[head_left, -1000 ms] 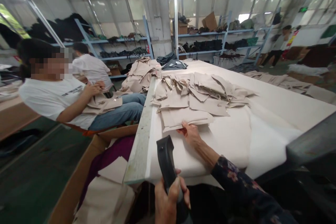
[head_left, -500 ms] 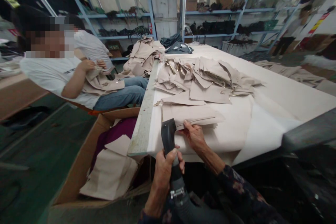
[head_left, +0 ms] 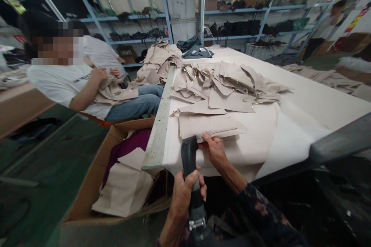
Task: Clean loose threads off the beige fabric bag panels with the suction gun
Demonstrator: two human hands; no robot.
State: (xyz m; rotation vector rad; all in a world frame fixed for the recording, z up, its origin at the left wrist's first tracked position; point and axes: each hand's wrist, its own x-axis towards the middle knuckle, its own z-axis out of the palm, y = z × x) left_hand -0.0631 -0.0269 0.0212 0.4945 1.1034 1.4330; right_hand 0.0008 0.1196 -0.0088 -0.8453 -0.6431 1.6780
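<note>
My left hand (head_left: 184, 193) is closed around the black handle of a vacuum hose nozzle (head_left: 188, 157). The nozzle's bent head reaches the near edge of a small stack of beige fabric pieces (head_left: 207, 125) lying flat on the table. At that same edge, right of the nozzle, my right hand (head_left: 216, 150) grips the fabric, thumb on top and the other fingers partly hidden beneath. Behind the stack lies a loose heap of more beige fabric pieces (head_left: 228, 85). A metal clamp (head_left: 197, 224) rings the hose below my left hand.
A cardboard box (head_left: 87, 185) with beige and purple fabric stands left of the table (head_left: 313, 85). Beyond it a seated person (head_left: 66, 81) handles beige fabric. A grey bar (head_left: 339, 137) runs along the table's right front edge. Blue shelves (head_left: 232, 12) line the back.
The nozzle and my left hand have shifted slightly right and toward me, along the near edge of the fabric stack. My right hand keeps its grip in nearly the same place.
</note>
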